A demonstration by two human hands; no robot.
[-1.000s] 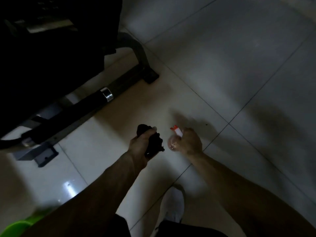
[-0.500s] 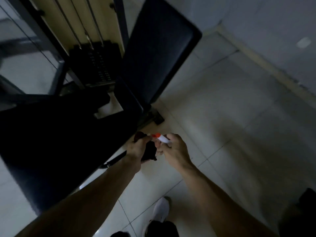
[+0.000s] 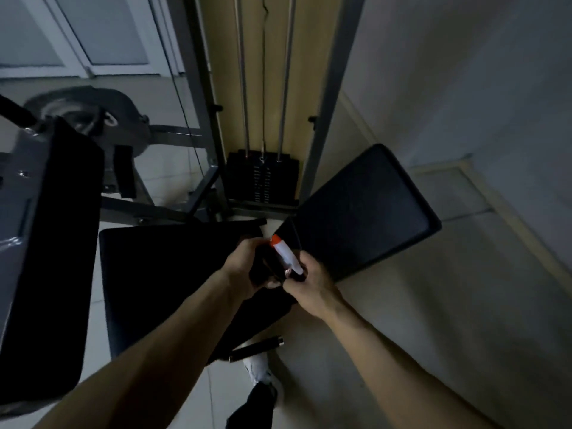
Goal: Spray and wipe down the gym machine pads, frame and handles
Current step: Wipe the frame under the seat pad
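Lifting from floor tiles, view now over seat pad [image 3: 161,274] and back pad [image 3: 365,209]. Left grip [image 3: 241,261] clamped on cloth [image 3: 266,267]; right grip [image 3: 312,289] clamped on bottle [image 3: 288,257], above seat pad. Spraying likely next.

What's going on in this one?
A person stands over a gym machine in a dim room. The left hand grips a dark cloth and the right hand holds a spray bottle, its orange tip pointing away from the person. The hands meet above the seat pad, beside the back pad. No wiping contact is visible yet.
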